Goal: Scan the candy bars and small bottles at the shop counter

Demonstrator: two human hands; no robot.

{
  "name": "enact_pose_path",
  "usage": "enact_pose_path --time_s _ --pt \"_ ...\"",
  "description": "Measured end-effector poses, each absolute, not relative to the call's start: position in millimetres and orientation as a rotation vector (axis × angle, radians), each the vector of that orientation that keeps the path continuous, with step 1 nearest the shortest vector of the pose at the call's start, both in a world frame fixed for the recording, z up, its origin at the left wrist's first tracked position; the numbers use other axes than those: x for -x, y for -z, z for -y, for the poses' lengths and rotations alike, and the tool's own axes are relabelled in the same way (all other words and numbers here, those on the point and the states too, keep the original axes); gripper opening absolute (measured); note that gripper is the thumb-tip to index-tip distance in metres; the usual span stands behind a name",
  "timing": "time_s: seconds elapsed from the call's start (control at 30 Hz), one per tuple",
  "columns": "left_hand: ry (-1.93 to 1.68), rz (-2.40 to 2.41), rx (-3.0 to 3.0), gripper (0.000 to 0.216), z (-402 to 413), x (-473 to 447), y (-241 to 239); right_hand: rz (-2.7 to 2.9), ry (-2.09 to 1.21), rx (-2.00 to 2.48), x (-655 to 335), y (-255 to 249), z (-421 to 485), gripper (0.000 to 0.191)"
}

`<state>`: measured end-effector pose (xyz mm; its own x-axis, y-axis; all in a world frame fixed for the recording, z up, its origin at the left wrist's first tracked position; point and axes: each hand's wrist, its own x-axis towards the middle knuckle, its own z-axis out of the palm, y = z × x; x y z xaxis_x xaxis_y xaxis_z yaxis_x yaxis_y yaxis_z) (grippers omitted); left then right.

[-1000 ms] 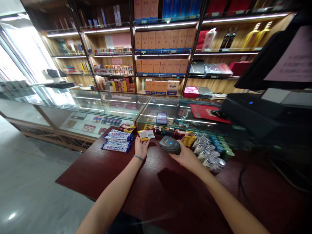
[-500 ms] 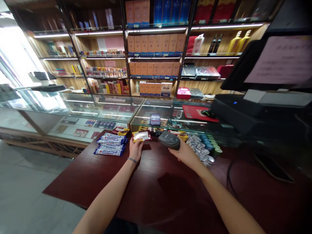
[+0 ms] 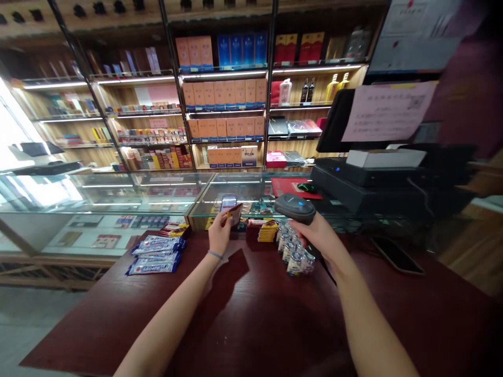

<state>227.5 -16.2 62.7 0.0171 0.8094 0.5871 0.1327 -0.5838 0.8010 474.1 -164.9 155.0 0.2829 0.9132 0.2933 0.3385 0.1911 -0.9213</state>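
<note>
Pinched in my left hand [image 3: 219,235] is a small flat snack packet [image 3: 234,212] in dark red and yellow, tilted up above the table. My right hand [image 3: 324,235] grips a black barcode scanner [image 3: 294,208] with a blue light on top, held over several small cans [image 3: 293,256]. Between my hands lies a pile of red and yellow packets [image 3: 267,230]. Left of my left hand are blue and white wrapped bars [image 3: 156,255], with more red and yellow packets [image 3: 174,229] behind them.
The dark red table [image 3: 236,324] meets a glass display counter [image 3: 157,193]. A phone [image 3: 396,255] lies at the right, below a black monitor [image 3: 334,120] bearing a paper sheet. A red mat [image 3: 286,187] with a mouse [image 3: 306,187] rests on the glass. Stocked shelves [image 3: 220,111] stand behind.
The view has turned right and up. My right hand has carried the scanner right, away from the packet, over the cans. The packet in my left hand has tilted from flat to more upright.
</note>
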Motion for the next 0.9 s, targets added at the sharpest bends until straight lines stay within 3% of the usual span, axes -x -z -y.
enact_pose_path --time_s 0.3,0.9 --pt "-1.085 -0.942 -2.903 0.033 31.1 -309.3 -63.2 1.226 -0.581 1.306 -496.6 -177.9 186.7 0.027" --pt "-0.854 -1.0 -3.136 0.043 35.0 -341.0 -32.3 1.118 -0.634 1.313 -513.0 -172.9 188.2 0.029"
